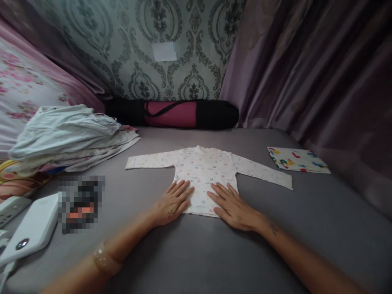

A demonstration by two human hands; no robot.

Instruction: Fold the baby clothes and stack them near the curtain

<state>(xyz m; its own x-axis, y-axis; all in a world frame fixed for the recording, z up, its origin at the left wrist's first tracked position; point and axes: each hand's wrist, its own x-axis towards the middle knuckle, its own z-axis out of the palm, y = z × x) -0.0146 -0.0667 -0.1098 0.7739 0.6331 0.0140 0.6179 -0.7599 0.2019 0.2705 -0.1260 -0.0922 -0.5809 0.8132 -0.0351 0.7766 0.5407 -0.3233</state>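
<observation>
Left hand (173, 203) and right hand (234, 206), flat and empty, on white shirt (206, 167), long bag (171, 115) beyond, contents unseen

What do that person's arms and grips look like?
No gloves or sleeves show. The left grip has small dark dots on its back, and the left forearm wears a pale, speckled bangle. The right forearm has a dark, blurry marking.

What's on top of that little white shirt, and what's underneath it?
The left hand and right hand rest on the lower sides of the shirt. It lies on a grey sheet; whatever the shirt covers can't be seen.
</observation>
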